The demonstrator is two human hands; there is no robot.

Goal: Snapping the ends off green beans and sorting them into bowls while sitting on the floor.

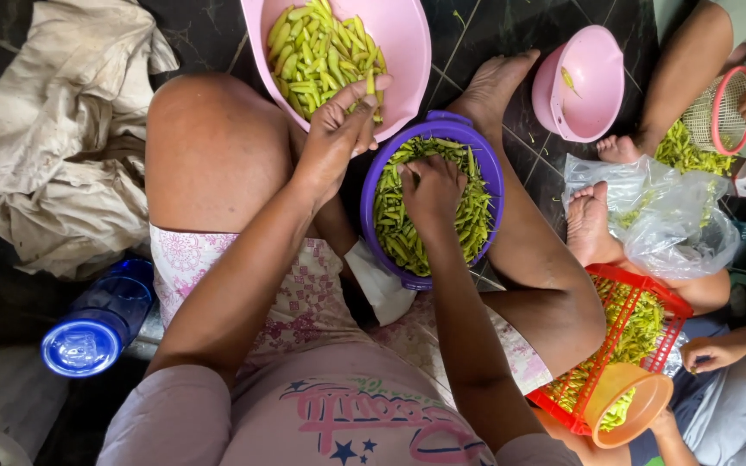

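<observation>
My left hand (337,128) hangs over the near rim of a pink bowl (399,34) filled with light green pod pieces, its fingertips pinched on one green pod (371,85). My right hand (431,185) is down inside a purple bowl (371,226) of darker green pods (475,216), fingers curled into the heap; what they hold is hidden. The purple bowl rests between my folded legs, touching the pink bowl just beyond it.
A crumpled beige cloth (62,138) lies left, a blue bottle (97,324) by my knee. Right: a small pink bowl (584,82), a clear plastic bag (666,216), a red basket (649,332) and orange cup (636,401) with pods, other people's hands and feet.
</observation>
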